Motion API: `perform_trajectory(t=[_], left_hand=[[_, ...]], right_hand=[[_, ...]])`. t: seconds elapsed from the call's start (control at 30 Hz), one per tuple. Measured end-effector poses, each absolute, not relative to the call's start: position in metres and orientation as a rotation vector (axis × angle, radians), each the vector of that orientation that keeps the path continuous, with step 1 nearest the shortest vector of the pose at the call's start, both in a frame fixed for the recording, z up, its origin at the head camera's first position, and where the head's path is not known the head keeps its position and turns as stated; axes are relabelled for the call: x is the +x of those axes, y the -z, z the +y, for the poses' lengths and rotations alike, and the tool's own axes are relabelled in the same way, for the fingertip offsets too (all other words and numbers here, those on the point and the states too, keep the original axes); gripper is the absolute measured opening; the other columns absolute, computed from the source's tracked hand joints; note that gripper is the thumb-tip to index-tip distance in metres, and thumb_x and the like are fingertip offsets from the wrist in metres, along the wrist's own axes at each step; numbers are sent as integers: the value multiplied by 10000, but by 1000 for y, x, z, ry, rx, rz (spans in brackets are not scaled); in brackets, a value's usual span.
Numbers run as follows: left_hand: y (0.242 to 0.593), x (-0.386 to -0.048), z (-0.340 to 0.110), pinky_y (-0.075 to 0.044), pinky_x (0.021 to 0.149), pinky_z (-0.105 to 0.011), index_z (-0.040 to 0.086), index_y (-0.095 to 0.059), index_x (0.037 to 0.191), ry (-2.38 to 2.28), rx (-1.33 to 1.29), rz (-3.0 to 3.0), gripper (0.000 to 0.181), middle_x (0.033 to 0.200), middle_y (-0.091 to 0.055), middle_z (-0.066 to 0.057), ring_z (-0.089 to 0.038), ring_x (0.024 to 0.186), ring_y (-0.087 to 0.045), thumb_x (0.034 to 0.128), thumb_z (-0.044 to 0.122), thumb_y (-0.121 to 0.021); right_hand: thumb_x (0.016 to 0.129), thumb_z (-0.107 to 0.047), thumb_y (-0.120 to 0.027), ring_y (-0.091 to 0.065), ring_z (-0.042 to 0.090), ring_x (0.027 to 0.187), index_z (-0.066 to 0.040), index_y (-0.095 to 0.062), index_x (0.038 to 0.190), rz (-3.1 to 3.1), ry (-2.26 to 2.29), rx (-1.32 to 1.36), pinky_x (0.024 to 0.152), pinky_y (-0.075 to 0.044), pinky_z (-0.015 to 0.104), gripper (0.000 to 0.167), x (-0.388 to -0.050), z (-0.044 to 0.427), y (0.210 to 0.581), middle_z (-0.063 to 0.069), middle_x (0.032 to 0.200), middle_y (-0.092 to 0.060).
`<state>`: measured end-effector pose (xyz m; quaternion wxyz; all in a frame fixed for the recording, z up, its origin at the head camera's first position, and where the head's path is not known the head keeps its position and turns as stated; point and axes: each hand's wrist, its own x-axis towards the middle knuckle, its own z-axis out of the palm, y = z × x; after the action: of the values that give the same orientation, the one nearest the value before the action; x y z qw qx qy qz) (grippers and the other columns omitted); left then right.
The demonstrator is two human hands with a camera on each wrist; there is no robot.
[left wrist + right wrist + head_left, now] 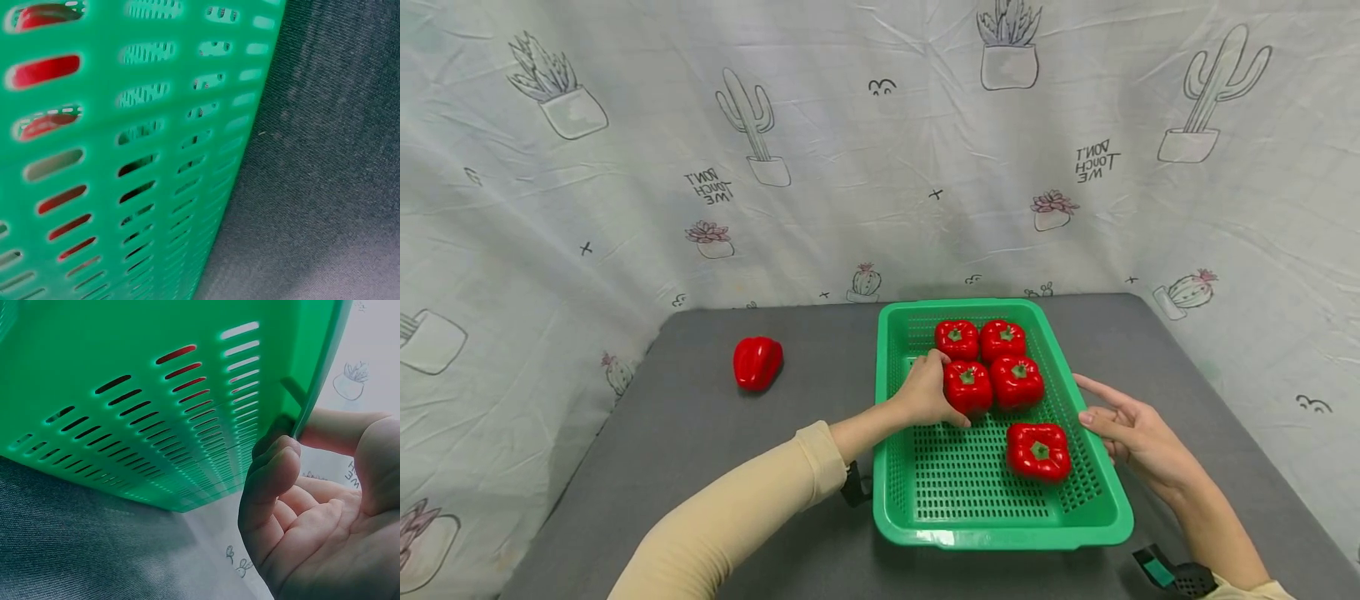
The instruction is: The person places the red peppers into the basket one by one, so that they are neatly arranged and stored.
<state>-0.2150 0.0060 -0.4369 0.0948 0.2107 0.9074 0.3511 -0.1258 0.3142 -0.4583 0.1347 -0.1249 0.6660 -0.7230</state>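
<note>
A green perforated plastic basket stands on the grey table with several red bell peppers in it. Inside it, my left hand grips one bell pepper, fingers at its far side and thumb at its near side. Two more peppers sit behind that one, and another bell pepper is to its right. Nearer the front lies a separate bell pepper. At the basket's right rim, my right hand pinches the edge, its curled fingers under the rim outside the wall. The left wrist view shows only the basket's slotted wall, hiding the left hand.
One bell pepper lies on its side on the grey table, left of the basket. A pale curtain with printed cacti hangs behind and at both sides of the table.
</note>
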Motion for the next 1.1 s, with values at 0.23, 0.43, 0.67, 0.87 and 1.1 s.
perform_trajectory(t=[0.23,0.43,0.67,0.87,1.1], left_hand=[[436,-211,3,-496,873,-341,12,-425,1291,-1031,643,2690,874,1211,-483,-134,-252,1129,-480,630,220,-957],[434,-207,0,-491,872,-323,16,-428,1294,-1046,653,2679,875,1206,-479,-124,-240,1119,-480,626,215,-957],[433,-204,-4,-498,858,-328,9,-434,1286,-1076,669,2681,834,1213,-480,-140,-250,1112,-489,647,169,-945],[436,-204,-5,-511,834,-342,6,-446,1267,-1063,661,2702,812,1197,-480,-142,-262,1086,-507,645,159,-945],[416,-194,-22,-502,815,-315,5,-438,1313,-1107,714,2721,801,1228,-475,-138,-251,1062,-528,707,237,-908]], right_hand=[[1033,-25,-466,-284,273,548,-32,-174,1560,1974,2088,-358,491,-413,326,603,-123,312,461,7,674,-517],[1032,-23,-466,-297,263,552,-40,-182,1560,1985,2086,-362,521,-455,295,600,-120,310,463,4,709,-553],[1034,-24,-463,-312,253,560,-38,-166,1563,1965,2103,-365,537,-469,280,606,-118,309,464,6,819,-636],[1033,-25,-466,-286,238,547,-48,-178,1564,1980,2103,-354,504,-404,321,604,-115,307,466,-12,703,-532],[1032,-29,-469,-328,215,548,-44,-176,1562,1992,2091,-338,547,-463,289,606,-112,301,467,-10,705,-555]])
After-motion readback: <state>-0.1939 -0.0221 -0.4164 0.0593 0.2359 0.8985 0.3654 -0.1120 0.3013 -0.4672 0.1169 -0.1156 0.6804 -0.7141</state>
